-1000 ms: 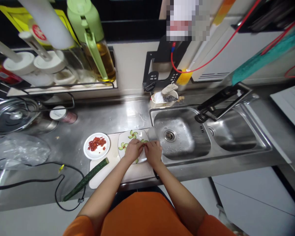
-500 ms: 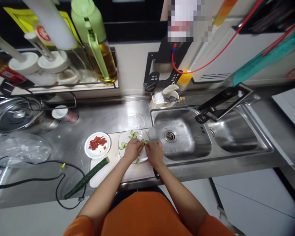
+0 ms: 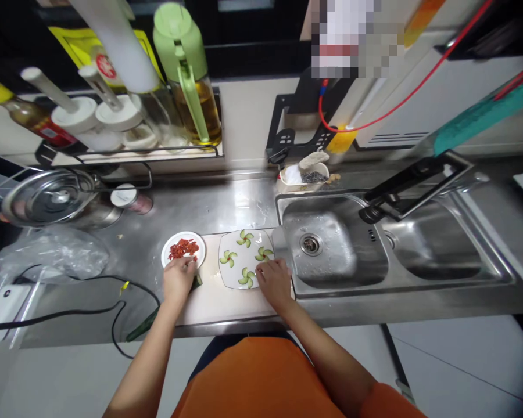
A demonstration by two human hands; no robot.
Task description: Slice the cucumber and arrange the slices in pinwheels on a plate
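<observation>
My left hand (image 3: 179,280) is over the near edge of a round white plate (image 3: 166,242), its fingers pinched at the chopped red pieces (image 3: 183,248). Whatever lies between those fingertips is too small to make out. At the right edge of a square white plate (image 3: 227,283), my right hand (image 3: 276,282) rests with its fingers drawn together; what they hold, if anything, is hidden. Green cucumber slices (image 3: 246,238) form several pinwheels on this plate, some with a red centre. A cucumber (image 3: 143,326) lies partly under my left forearm.
Both plates rest at least partly on a pale cutting board (image 3: 226,307). A broad knife blade (image 3: 281,241) lies at its right, beside the double sink (image 3: 331,232) with a black faucet (image 3: 387,186). Left are a lidded pot (image 3: 52,197), plastic bag (image 3: 56,255) and black cable (image 3: 87,310).
My left hand has moved left from the square plate to the plate of red pieces. My right hand stays at the square plate's right side. The view has shifted slightly left.
</observation>
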